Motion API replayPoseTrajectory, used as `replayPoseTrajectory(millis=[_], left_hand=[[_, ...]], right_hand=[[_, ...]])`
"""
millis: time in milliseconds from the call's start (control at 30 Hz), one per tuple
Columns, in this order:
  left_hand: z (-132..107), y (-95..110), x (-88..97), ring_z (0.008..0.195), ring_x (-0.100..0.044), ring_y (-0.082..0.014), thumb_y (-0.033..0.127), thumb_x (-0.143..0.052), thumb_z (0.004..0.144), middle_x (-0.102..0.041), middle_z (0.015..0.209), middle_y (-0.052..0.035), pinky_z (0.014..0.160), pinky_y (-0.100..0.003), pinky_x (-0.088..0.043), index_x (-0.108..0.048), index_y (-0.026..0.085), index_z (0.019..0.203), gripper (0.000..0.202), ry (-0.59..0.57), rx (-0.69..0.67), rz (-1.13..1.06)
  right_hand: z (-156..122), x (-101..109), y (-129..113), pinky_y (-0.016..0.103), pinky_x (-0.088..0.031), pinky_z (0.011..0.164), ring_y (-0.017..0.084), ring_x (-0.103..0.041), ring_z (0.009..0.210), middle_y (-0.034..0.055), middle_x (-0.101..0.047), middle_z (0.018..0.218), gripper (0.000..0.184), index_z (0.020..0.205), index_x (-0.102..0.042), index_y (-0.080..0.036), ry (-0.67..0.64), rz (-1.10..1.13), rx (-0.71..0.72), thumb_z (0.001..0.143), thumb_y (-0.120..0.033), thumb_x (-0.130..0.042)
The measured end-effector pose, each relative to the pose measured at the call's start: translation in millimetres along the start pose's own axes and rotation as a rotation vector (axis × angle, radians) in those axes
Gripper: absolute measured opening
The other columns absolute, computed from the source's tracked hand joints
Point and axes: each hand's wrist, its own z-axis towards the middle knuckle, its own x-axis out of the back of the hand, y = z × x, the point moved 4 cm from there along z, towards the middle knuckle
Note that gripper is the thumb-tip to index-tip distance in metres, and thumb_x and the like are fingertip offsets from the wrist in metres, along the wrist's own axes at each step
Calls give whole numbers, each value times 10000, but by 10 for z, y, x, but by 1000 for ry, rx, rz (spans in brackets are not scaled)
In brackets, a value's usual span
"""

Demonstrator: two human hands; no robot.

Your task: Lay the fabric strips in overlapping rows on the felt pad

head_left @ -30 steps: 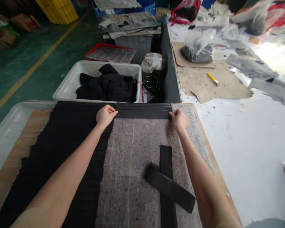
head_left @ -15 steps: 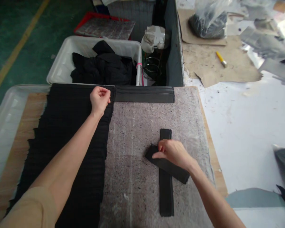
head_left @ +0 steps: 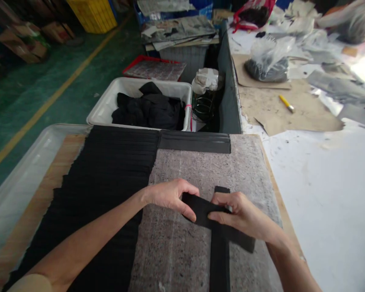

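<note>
A short black fabric strip (head_left: 202, 211) is held slantwise over the speckled grey board (head_left: 176, 255). My left hand (head_left: 173, 198) has its thumb and fingers closed around the strip's left end. My right hand (head_left: 235, 213) pinches the same strip nearer its middle, and its right end sticks out below that hand. Under it, a second black strip (head_left: 220, 259) lies lengthwise on the board. More black strips (head_left: 194, 142) are laid across the board's far edge. To the left, a wide spread of overlapping black strips (head_left: 103, 202) covers the board.
Beyond the board stands a white bin (head_left: 94, 115) with black fabric inside. On the right, a white table (head_left: 328, 182) bears brown paper (head_left: 261, 99), a yellow-handled tool (head_left: 286, 104) and a plastic bag (head_left: 267, 63) with dark contents. A stool (head_left: 203, 101) stands by the grey partition (head_left: 231, 89).
My left hand has come from the far strips down to the short strip and grips its left end. My right hand still has the strip. The camera view has tilted up.
</note>
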Motion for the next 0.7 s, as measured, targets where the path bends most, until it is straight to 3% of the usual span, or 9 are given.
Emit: replayPoseTrajectory(millis=[67,167,233,367,433,600,700], left_hand=[[-102,-112,188,656,-535,-122,447,-727,747,-597,703,15,608,-227,-375,-644,174,749,285,50,77,99],[-268,-289,502,608,-521,-121,424,-688,770,-590,647,27,575,-230,-333,-637,182,701,257,232,185,296],[-366,-420,686,601,-534,-132,421,-676,764,-597,625,27,575,-234,-329,-640,189,683,249,336,251,381],[-510,-713,996,633,-571,-156,430,-651,750,-640,666,7,585,-236,-365,-658,191,721,241,487,335,328],[-567,-835,1144,634,-576,-158,455,-652,737,-655,700,-7,584,-239,-385,-665,183,761,274,619,343,264],[-625,-1016,1399,409,-410,-88,526,-694,691,-486,437,45,470,-219,-304,-545,177,599,390,991,389,160],[-573,-1034,1478,378,-385,-74,499,-719,669,-451,396,56,450,-215,-289,-498,181,557,403,1111,378,151]], right_hand=[[91,105,152,207,-320,534,87,-441,597,-46,-506,652,252,792,-590,-183,-18,32,-43,867,-424,-601],[238,239,451,203,-331,539,100,-460,614,-43,-524,656,220,760,-594,-185,-89,-35,-84,793,-391,-662],[315,365,652,208,-335,549,108,-457,617,-39,-521,640,222,697,-582,-186,-46,-144,-119,771,-380,-659],[396,652,947,222,-309,516,111,-418,565,-40,-473,568,316,621,-563,-195,112,-216,-177,765,-471,-616],[428,787,1043,228,-311,505,111,-418,549,-40,-473,551,351,616,-570,-197,211,-169,-209,726,-525,-630],[562,977,1246,236,-308,428,104,-414,456,-32,-494,529,459,701,-598,-181,553,116,-361,619,-629,-657],[663,1006,1341,225,-255,379,83,-367,399,-48,-452,499,463,665,-537,-190,744,224,-355,607,-632,-664]])
